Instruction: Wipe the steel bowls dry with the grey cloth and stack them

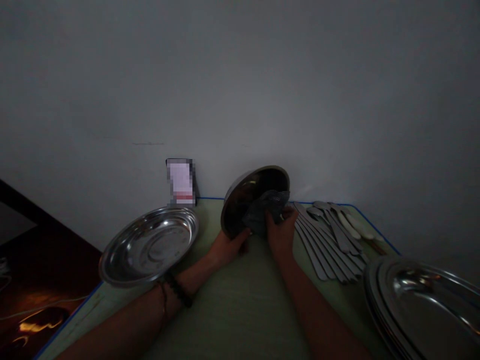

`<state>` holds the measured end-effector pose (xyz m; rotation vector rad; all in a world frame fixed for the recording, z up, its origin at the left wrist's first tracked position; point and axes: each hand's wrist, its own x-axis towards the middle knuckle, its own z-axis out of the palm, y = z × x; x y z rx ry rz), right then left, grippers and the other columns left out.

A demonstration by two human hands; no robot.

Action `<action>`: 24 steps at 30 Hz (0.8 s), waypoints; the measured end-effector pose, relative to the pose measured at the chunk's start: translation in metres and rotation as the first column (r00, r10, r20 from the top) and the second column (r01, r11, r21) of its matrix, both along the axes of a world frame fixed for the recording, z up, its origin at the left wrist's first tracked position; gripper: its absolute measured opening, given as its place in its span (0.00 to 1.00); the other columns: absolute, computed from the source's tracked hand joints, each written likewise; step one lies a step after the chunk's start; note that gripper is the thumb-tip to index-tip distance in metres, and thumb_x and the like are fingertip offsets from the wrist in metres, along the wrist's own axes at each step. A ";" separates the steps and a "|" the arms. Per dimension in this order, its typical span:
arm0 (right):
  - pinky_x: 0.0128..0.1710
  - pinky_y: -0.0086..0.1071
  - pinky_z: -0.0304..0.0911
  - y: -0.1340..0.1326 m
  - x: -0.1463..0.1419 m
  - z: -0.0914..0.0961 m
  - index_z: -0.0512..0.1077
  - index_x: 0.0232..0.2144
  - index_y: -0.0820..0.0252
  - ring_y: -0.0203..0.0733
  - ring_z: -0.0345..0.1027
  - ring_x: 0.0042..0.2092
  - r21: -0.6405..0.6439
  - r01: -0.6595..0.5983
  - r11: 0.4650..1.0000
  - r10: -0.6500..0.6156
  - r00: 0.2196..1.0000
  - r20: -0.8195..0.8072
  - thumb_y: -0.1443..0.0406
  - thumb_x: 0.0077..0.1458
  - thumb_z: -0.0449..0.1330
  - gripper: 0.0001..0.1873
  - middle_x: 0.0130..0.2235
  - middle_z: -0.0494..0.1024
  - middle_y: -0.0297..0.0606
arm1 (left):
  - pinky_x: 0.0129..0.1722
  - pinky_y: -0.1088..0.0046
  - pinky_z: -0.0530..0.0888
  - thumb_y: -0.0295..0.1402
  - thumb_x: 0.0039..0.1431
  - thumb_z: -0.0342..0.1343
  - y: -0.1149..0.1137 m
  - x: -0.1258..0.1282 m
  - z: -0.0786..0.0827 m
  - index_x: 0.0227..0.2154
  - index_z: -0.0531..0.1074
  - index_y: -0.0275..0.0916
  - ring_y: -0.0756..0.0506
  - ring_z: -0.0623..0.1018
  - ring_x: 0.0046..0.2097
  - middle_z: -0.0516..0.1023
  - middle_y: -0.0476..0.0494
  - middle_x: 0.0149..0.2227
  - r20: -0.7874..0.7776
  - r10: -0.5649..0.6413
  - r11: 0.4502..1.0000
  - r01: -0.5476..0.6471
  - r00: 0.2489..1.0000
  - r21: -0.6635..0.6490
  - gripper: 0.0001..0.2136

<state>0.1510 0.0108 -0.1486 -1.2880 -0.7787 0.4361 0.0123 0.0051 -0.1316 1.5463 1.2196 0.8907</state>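
Observation:
A round metal bowl (240, 200) is tilted up on its side near the wall, its dark inside turned toward me. My left hand (229, 246) grips its lower rim, thumb in front and the other fingers hidden behind. In my right hand (281, 230) is a dark grey mesh cloth (264, 207), pinched between thumb and fingers and lying against the inside of the bowl. Just right of that hand, several knives and spoons (326, 240) lie fanned out on the table. Left of my left hand sits a shiny, shallow metal dish (153, 247).
A stack of oval metal platters (427, 305) stands at the table's right front. A phone (182, 182) leans against the wall (240, 80). White-handled utensils (350, 225) lie at the right back. The green table (228, 310) has a blue edge; a cable (45, 307) runs below at left.

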 end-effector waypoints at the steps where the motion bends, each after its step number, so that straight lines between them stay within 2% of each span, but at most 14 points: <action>1: 0.36 0.35 0.65 0.000 0.001 0.000 0.55 0.40 0.55 0.43 0.72 0.38 0.019 -0.031 0.999 0.032 0.997 -0.065 0.57 0.44 0.63 0.24 0.41 0.74 0.43 | 0.21 0.74 0.64 0.43 0.51 0.54 -0.001 0.000 0.001 0.14 0.67 0.40 0.50 0.67 0.18 0.68 0.50 0.14 -0.008 0.000 1.000 0.000 1.000 -0.003 0.16; 4: 0.36 0.35 0.67 0.000 0.003 0.002 0.57 0.43 0.56 0.44 0.74 0.38 0.015 -0.093 0.996 0.094 0.983 -0.158 0.57 0.42 0.64 0.27 0.40 0.77 0.44 | 0.21 0.74 0.64 0.43 0.52 0.53 -0.002 0.000 0.003 0.13 0.66 0.40 0.50 0.67 0.18 0.68 0.49 0.13 -0.037 0.004 1.000 -0.005 0.999 -0.014 0.17; 7: 0.38 0.38 0.66 -0.002 0.006 0.007 0.66 0.38 0.60 0.48 0.74 0.39 -0.080 -0.073 0.994 0.070 0.997 -0.033 0.55 0.44 0.62 0.21 0.37 0.79 0.44 | 0.23 0.73 0.65 0.43 0.53 0.52 -0.003 -0.001 0.005 0.12 0.66 0.40 0.50 0.67 0.19 0.68 0.49 0.13 -0.065 0.015 1.000 -0.016 0.998 -0.011 0.18; 10: 0.41 0.40 0.65 -0.004 0.008 0.009 0.71 0.35 0.61 0.50 0.73 0.41 -0.099 -0.095 0.991 0.102 0.992 0.069 0.53 0.47 0.60 0.19 0.37 0.79 0.45 | 0.25 0.72 0.67 0.43 0.54 0.52 -0.004 0.000 0.006 0.11 0.66 0.41 0.49 0.68 0.20 0.69 0.49 0.14 -0.086 0.016 1.000 -0.017 0.996 -0.017 0.19; 15: 0.42 0.39 0.64 -0.004 0.007 0.008 0.72 0.38 0.63 0.50 0.72 0.43 -0.082 -0.175 0.981 0.180 0.981 0.065 0.52 0.47 0.61 0.22 0.40 0.79 0.46 | 0.25 0.72 0.66 0.43 0.55 0.50 -0.005 0.002 0.004 0.11 0.66 0.41 0.49 0.68 0.20 0.69 0.49 0.14 -0.106 0.022 0.999 -0.027 0.994 -0.047 0.20; 20: 0.41 0.37 0.64 -0.006 0.003 0.009 0.72 0.39 0.63 0.50 0.73 0.42 -0.086 -0.119 0.989 0.125 0.990 0.067 0.54 0.45 0.63 0.22 0.39 0.79 0.46 | 0.26 0.71 0.66 0.43 0.54 0.52 -0.003 0.001 0.000 0.13 0.66 0.41 0.48 0.68 0.21 0.68 0.49 0.15 -0.107 0.049 0.998 -0.051 0.993 -0.021 0.18; 24: 0.40 0.37 0.64 -0.004 0.004 0.007 0.73 0.37 0.62 0.50 0.73 0.41 -0.060 -0.127 0.990 0.128 0.991 0.025 0.54 0.46 0.62 0.20 0.37 0.80 0.44 | 0.24 0.72 0.65 0.45 0.50 0.55 -0.002 0.001 0.003 0.13 0.66 0.40 0.49 0.67 0.21 0.67 0.50 0.15 -0.080 0.052 0.998 -0.054 0.995 -0.034 0.18</action>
